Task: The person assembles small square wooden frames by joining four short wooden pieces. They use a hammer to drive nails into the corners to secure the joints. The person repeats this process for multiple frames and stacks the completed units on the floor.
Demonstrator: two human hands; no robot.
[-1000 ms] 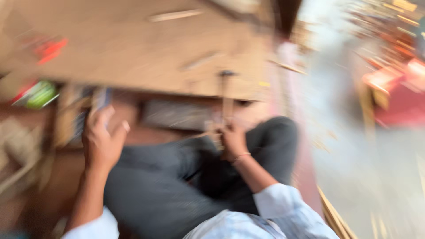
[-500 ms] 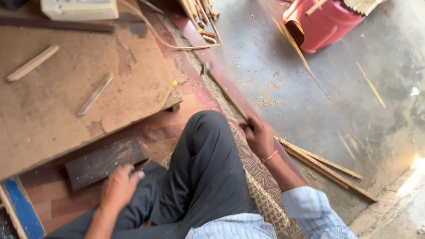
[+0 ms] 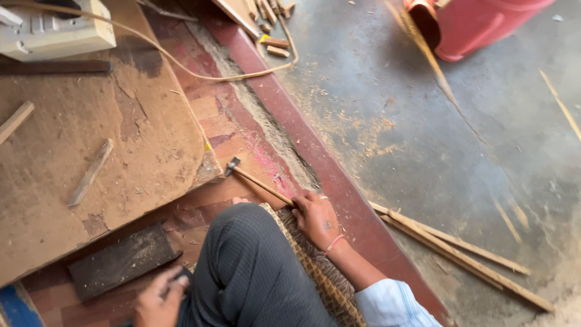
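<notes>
Where the brown board's [image 3: 91, 151] near corner ends, we see a small hammer [image 3: 257, 180]: light, stiff wooden handle, head-heavy, best held at the handle's butt, as the right hand [image 3: 316, 217] grips it; the left hand [image 3: 158, 300] rests curled by a dark block [image 3: 121, 260].

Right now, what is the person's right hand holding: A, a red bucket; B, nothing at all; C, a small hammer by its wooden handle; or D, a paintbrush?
C: the right hand is closed around the wooden handle of a small hammer, whose metal head lies on the floor near the edge of the plywood board.
</notes>
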